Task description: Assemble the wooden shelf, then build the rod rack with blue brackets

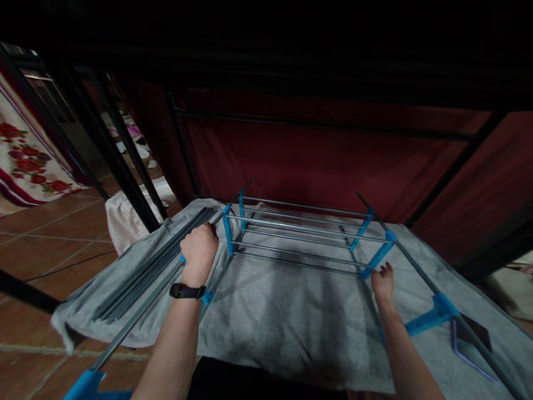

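Left hand (199,251) fisted on rack pole (141,314) — tight grip

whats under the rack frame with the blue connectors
A grey towel lies under the rack frame, spread across a raised surface. A bundle of loose grey rods also rests on it. What the towel covers is hidden.

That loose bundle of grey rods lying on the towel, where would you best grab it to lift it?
Judging by its pose, grip the bundle of grey rods around its middle, coming from above with the hand across the rods. They lie long, thin and parallel on the grey towel, so a mid-length hold should keep them balanced and together. The left hand beside them looks nearest.
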Demonstrator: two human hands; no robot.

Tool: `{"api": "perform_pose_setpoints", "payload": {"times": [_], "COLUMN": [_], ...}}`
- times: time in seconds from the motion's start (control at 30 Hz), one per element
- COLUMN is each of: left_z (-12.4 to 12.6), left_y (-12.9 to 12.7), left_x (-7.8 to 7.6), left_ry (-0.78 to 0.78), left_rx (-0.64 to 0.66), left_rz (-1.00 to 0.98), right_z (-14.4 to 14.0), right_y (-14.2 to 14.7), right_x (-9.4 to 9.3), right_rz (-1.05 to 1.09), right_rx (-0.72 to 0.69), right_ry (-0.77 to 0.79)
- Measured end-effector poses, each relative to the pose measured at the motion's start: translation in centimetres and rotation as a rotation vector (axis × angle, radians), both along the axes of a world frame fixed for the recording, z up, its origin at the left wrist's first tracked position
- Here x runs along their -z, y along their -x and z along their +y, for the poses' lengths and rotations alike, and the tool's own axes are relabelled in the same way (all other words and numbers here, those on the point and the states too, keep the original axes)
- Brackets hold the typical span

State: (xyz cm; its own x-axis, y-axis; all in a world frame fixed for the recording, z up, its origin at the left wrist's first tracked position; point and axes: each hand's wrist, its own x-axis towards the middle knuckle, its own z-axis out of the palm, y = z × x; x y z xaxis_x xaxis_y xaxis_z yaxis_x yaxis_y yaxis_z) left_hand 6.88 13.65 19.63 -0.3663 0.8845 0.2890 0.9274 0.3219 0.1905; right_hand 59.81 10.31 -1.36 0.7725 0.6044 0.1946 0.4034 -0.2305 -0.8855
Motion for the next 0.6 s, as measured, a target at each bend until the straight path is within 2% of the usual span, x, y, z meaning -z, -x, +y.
{"api": "perform_pose_setpoints", "payload": {"times": [0.1,0.23,0.3,0.37,0.47,0.53,0.6], "left_z": [0.1,0.7,0.7,0.3,-1.1,-2.0,-2.3], "left_y": [0.0,-0.3,-0.7,-1.4,-3.1,-4.0,-4.2], "left_x": [0.1,-0.1,-0.1,0.6,3.5,6.9,10.8], "left_ry": [-0.013,-0.006,-0.082,-0.250,-0.444,-0.425,-0.357], "left_rx": [0.002,-0.022,-0.013,0.067,0.270,0.329,0.310], "left_rz": [0.017,0.012,0.039,0.095,0.088,-0.018,-0.126], "right_z": [1.2,2.0,2.1,2.0,1.7,1.6,1.5], "right_y": [-1.0,-1.3,-1.2,-1.1,-1.2,-1.3,-1.3], "right_x": [0.0,0.0,0.2,0.5,0.9,0.9,0.6], "right_rz": [0.101,0.083,0.079,0.081,0.083,0.081,0.075], "right_rx": [-0.028,-0.035,-0.059,-0.083,-0.115,-0.122,-0.121], "right_ry": [0.045,0.074,0.071,0.055,0.032,0.042,0.072]}}
